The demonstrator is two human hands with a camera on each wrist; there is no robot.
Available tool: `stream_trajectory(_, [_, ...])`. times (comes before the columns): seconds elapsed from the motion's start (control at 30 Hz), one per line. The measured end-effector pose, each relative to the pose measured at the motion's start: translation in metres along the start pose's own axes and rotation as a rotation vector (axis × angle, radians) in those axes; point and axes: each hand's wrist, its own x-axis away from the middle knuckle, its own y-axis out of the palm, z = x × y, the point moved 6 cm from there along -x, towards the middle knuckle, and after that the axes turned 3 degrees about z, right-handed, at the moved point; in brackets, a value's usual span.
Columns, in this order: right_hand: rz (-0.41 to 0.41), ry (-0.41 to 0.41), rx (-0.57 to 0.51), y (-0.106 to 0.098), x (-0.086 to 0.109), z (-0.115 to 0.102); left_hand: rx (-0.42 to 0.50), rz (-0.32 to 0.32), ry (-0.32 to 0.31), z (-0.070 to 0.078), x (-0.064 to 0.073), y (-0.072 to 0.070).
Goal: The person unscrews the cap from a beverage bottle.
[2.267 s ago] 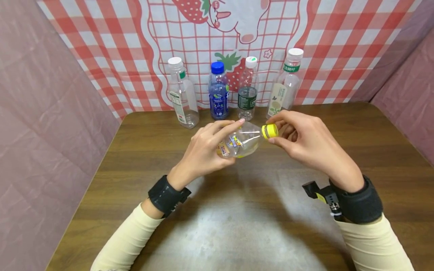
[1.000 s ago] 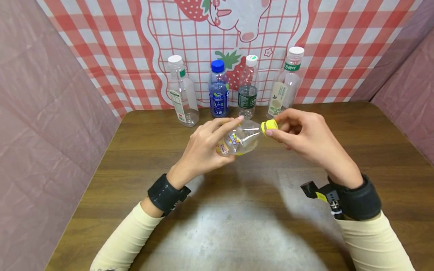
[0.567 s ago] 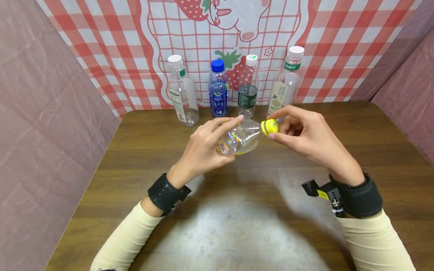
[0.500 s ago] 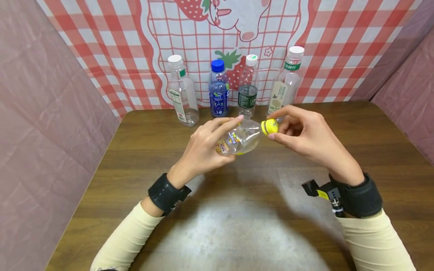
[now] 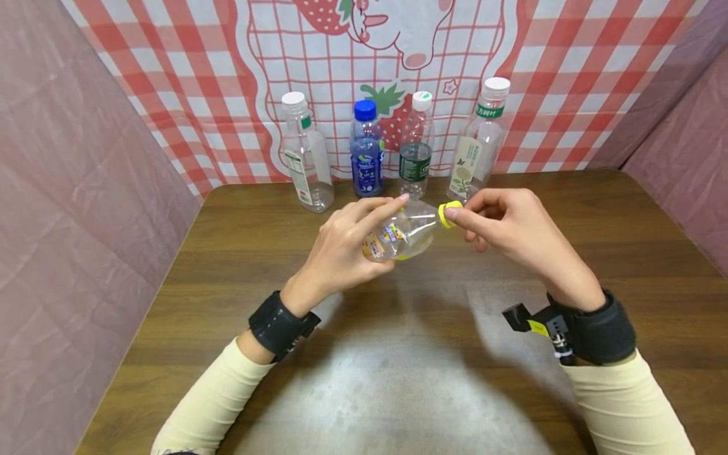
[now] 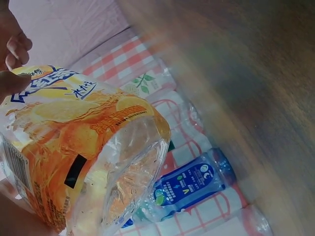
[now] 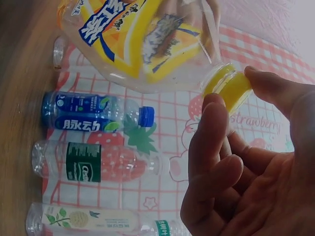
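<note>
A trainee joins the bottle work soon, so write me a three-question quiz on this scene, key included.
1. Which hand pinches the yellow cap?
2. True or false: the held bottle stands upright.
3. In the head view, what colour is the cap on the second standing bottle from the left: A) white, B) blue, C) green?

Key:
1. The right hand.
2. False; the left hand holds it tilted over.
3. B.
</note>
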Motion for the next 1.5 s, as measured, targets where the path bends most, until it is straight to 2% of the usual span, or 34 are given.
stream_trajectory(0.17, [0.013, -0.044, -0.007, -0.002, 0.001, -0.003, 0.002, 0.004, 0.002, 0.001, -0.001, -0.001])
stream_trajectory(0.3, [0.028, -0.129, -0.015, -0.005, 0.002, -0.008, 0.012, 0.004, -0.008, 0.0, -0.001, -0.001])
stream_trajectory(0.5, [0.051, -0.268, 0.037, -0.008, 0.003, -0.013, 0.02, -0.002, -0.02, -0.001, -0.002, 0.0])
stream_trajectory(0.73, [0.067, -0.345, 0.023, -0.012, 0.004, -0.015, 0.043, 0.003, -0.028, -0.001, -0.004, 0.0])
stream_trajectory(0.97, [0.104, -0.349, 0.02, -0.018, 0.005, -0.016, 0.049, 0.003, -0.029, 0.0, -0.005, 0.002])
stream_trajectory(1.17, [0.139, -0.327, 0.059, -0.025, 0.005, -0.015, 0.046, 0.021, -0.047, -0.002, -0.004, -0.001])
stream_trajectory(1.37, [0.223, -0.28, 0.191, -0.039, 0.011, 0.003, 0.028, 0.036, -0.057, -0.004, -0.001, -0.006])
stream_trajectory(1.5, [0.259, -0.242, 0.334, -0.052, 0.017, 0.032, 0.048, 0.044, -0.055, -0.005, -0.002, -0.009])
